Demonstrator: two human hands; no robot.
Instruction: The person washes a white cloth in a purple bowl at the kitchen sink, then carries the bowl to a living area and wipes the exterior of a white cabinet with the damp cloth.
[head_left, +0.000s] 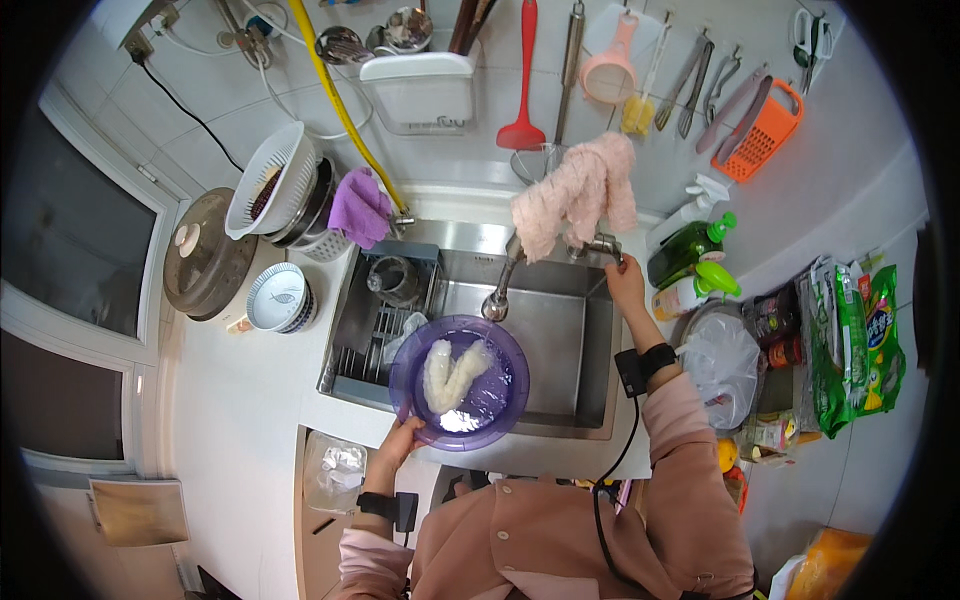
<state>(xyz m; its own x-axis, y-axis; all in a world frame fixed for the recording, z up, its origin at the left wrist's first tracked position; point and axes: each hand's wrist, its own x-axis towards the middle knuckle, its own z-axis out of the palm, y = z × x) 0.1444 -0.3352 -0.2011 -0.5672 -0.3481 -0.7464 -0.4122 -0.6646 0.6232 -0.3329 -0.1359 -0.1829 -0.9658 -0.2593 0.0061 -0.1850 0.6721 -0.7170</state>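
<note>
My left hand grips the near-left rim of a translucent purple plastic basin. The basin holds water, and a cream-white fluffy piece, perhaps a cloth, lies in it bent into a V. It overlaps the left half of a stainless steel sink and its front edge. My right hand is at the faucet's lever, fingers closed around its end. The faucet's spray head hangs just beyond the basin's far rim; whether water runs from it I cannot tell. A pale pink fluffy towel drapes over the faucet.
A grey drying rack with a glass jar sits in the sink's left side. Stacked bowls and a lidded pot stand left. Spray bottles and a green soap bottle stand close beyond my right hand.
</note>
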